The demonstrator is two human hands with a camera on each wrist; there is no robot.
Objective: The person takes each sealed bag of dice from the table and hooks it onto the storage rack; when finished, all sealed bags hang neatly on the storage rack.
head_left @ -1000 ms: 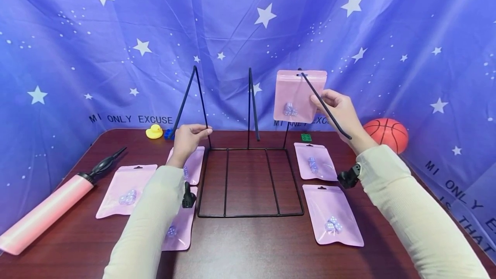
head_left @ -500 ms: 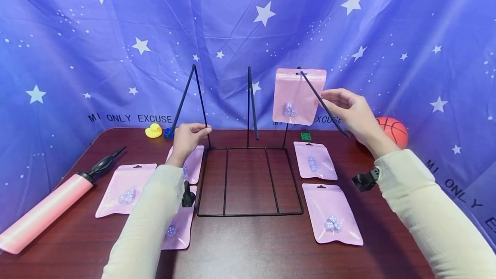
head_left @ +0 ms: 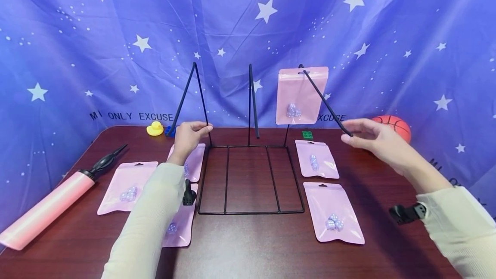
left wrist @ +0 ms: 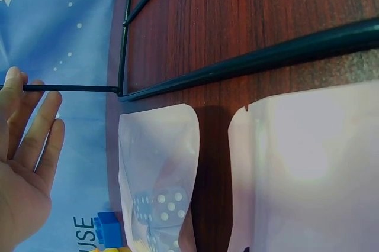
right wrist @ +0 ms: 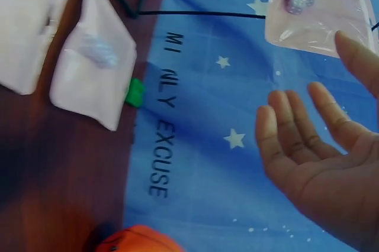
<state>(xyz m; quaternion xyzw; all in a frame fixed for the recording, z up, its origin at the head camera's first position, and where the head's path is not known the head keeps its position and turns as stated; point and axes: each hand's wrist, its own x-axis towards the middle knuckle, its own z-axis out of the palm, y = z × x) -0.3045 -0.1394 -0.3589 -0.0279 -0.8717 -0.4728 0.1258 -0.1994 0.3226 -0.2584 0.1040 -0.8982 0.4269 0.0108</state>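
**Bag on the peg, steady the rack, let the right hand clear**

Head view: my left hand (head_left: 188,137) pinches the lower part of the left upright of the black wire rack (head_left: 249,180), thumb and fingers curled round the rod. My right hand (head_left: 372,137) hovers with relaxed fingers and nothing in it, just beside the tip of the slanted right peg (head_left: 327,102). The pink pouch (head_left: 301,96) hangs near the top of that peg, its dice sagging low. To do this well I'd hold the frame firm so the pouch settles without swinging (the rack looks light).

Left wrist view: fingertips (left wrist: 13,89) meet the thin rod above the rack's corner; a dice pouch (left wrist: 159,181) lies flat just outside the base.

Right wrist view: the palm (right wrist: 323,157) is spread and empty, the hung pouch (right wrist: 317,12) well apart from it. I'd draw away sideways, clear of the peg's tip.
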